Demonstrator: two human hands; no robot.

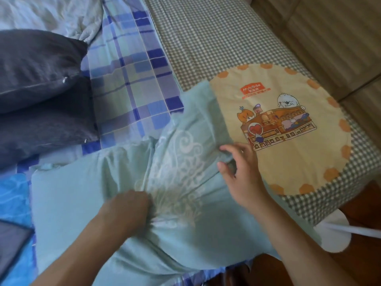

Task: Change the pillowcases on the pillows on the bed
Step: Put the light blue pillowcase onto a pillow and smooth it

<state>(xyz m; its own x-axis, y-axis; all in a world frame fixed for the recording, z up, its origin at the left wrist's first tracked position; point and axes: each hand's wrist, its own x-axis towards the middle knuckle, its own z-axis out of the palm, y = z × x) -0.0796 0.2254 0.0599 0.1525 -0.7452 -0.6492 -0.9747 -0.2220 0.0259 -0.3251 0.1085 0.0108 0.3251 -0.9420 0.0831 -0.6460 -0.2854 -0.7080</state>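
We're looking down at a bed; the far right part is covered by a grey-and-white gingham sheet, the middle by a blue-and-green plaid sheet, and a pale crumpled blanket sits far left. Near left there's a bright blue patterned cloth with a dark flat object on it, partly cut off. Wood floor shows at the near right, with a white round base on it; tan panelled surface far right. Count: two dark grey pillows stacked at the left, one light teal pillowcase with a white ornamental print lying near centre, one round cream mat with cartoon print and orange scallops on the gingham, just beside and partly under the teal fabric. Left hand is fisted, bunching teal fabric at the middle of the case. Right hand pinches a fold of the same fabric between thumb and fingers at its right edge. Can't tell whether a pillow is inside the case.
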